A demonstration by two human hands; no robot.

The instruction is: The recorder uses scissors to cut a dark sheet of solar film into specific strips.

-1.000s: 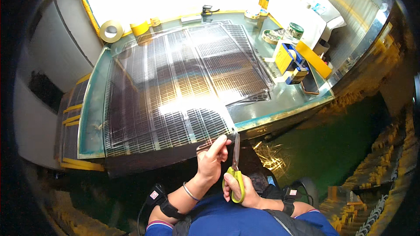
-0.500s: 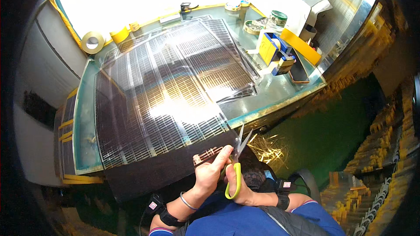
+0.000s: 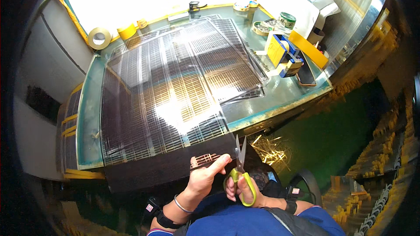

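A large dark, see-through film sheet (image 3: 148,168) printed with rows of slots hangs over the near edge of the table. My left hand (image 3: 203,179) pinches its near right corner between thumb and fingers. In my right hand (image 3: 238,188) is a pair of scissors (image 3: 241,166) with yellow-green handles, my fingers in the loops. The blades point away from me, slightly parted, close beside the sheet's right edge; whether they touch it I cannot tell.
More printed films (image 3: 238,76) lie on the glass-topped table (image 3: 245,110). A blue and yellow tape dispenser (image 3: 284,54), tape rolls (image 3: 99,38) and a green tin (image 3: 287,19) stand toward its far side. Yellowish strips (image 3: 271,150) are piled below the right edge.
The scissors have turned upright, and the gap between their blades has narrowed. Both handle loops now show. My left hand still grips the corner, and the whole view has shifted a little.
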